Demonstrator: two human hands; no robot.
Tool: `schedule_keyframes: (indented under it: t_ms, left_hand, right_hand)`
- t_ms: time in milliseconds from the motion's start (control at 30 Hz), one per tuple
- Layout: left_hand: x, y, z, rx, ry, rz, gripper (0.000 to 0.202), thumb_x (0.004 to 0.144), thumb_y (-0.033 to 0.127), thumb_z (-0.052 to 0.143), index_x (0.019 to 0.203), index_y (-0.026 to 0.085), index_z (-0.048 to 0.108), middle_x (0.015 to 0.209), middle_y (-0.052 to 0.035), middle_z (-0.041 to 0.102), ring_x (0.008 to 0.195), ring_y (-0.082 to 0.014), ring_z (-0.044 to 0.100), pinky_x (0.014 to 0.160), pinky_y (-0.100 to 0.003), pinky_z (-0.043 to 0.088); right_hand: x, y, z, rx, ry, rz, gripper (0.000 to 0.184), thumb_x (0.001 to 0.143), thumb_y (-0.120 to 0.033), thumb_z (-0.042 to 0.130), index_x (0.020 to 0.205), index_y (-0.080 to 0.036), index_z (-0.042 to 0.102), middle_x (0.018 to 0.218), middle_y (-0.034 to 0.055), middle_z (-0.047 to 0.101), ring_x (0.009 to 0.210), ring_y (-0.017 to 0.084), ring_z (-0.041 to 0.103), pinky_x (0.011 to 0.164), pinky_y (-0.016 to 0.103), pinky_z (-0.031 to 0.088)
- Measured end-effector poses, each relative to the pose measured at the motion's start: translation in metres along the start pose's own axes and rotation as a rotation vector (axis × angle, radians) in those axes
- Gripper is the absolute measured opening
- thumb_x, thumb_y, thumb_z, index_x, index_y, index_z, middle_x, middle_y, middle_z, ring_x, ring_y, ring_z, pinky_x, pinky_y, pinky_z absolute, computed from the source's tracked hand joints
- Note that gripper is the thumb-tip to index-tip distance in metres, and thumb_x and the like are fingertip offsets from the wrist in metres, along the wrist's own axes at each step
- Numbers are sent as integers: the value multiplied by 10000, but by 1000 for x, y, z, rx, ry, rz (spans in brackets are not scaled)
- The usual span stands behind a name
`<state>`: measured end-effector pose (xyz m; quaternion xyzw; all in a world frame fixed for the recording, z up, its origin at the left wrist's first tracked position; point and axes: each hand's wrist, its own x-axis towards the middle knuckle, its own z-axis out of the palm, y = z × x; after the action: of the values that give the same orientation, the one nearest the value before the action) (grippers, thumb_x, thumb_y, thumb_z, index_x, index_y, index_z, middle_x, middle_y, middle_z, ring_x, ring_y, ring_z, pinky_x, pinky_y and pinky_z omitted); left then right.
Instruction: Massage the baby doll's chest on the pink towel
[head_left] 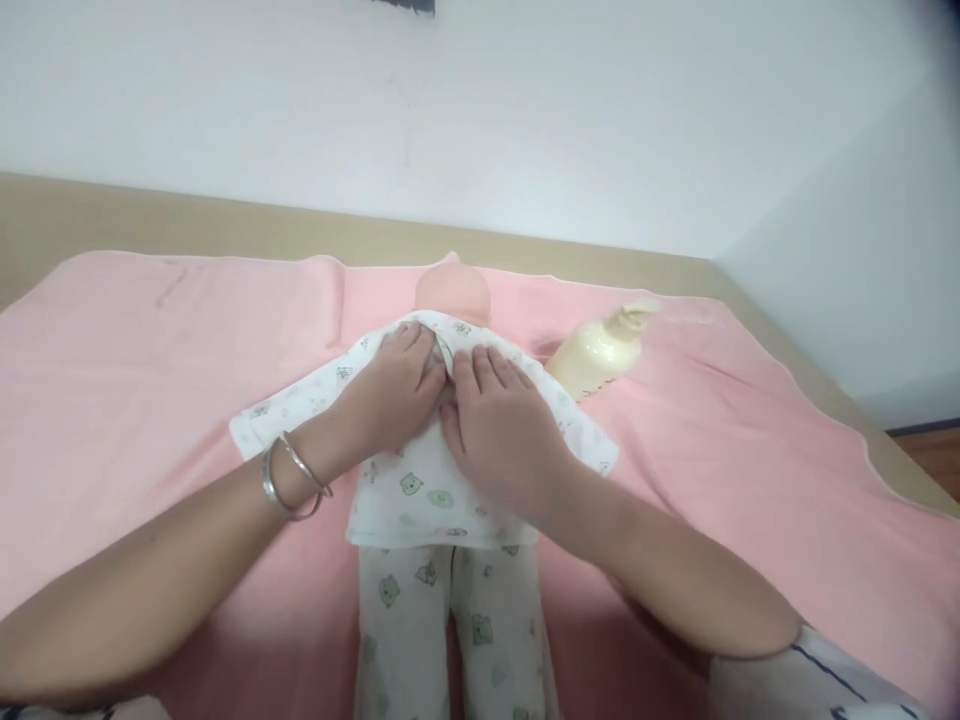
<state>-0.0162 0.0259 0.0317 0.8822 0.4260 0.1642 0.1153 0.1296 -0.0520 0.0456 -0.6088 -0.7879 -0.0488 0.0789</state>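
Dressed doll (453,290) on pink blanket (150,400), two hands at its chest

Head view, clock read from the chest at centre. Doll: one, lying lengthwise; head smooth, rounded, matte, at 12 o'clock. Top (420,510): thin white cloth, printed with small green and grey animal motifs; sleeves spread to 8 and 4 o'clock; front rumpled. Trousers (480,630): matching print, straight legs, at 6 o'clock.
Left hand (405,385): on the top's front, fingers bent and close together; whether it pinches the cloth, cannot tell. Two rounded, shiny silver-coloured bangles (274,487) on its wrist.
Right hand (506,420): palm down on the top, fingers side by side, thumb apart; grip, cannot tell.
Pump bottle (596,355): glossy, cream, tilted, at 2 o'clock. Blanket: soft-looking, wavy-edged, creased.
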Motion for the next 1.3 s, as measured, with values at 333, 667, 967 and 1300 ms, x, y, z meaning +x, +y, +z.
schedule_keyframes:
  t_ms: [333, 667, 967, 1300]
  left_hand:
    - [-22, 32, -3, 331, -8, 40, 576, 1015, 216, 216, 1324, -158, 526, 1382, -390, 536, 1389, -460, 489, 1184, -614, 384]
    - [-27, 28, -2, 255, 62, 173, 472, 969, 164, 291, 1181, 22, 688, 1260, -222, 674, 1354, -364, 547, 1200, -548, 431]
    - [-4, 12, 5, -80, 159, -62, 363, 935, 303, 373, 1128, 102, 604, 1256, -188, 617, 1268, -341, 536, 1152, -557, 426]
    - [-6, 9, 13, -133, 196, -141, 576, 919, 391, 376, 1373, 68, 527, 1511, -198, 486, 1434, -361, 419, 1223, -572, 336]
  right_hand:
    - [9, 13, -4, 98, 6, -69, 540, 1007, -212, 334, 1452, 51, 491, 1493, 250, 527, 1437, 333, 483, 1229, 463, 380]
    - [25, 29, 0, 245, -29, 21, 553, 1019, -268, 342, 1457, 52, 451, 1542, 242, 477, 1489, 330, 399, 1242, 500, 336]
    - [6, 16, -51, 286, -208, -33, 326, 1025, -211, 356, 1068, -148, 673, 1079, 108, 743, 1069, 236, 672, 911, 365, 549]
    - [17, 24, -19, 334, -102, -14, 406, 1013, -205, 333, 1241, -119, 658, 1414, 135, 627, 1409, 267, 510, 1175, 415, 431]
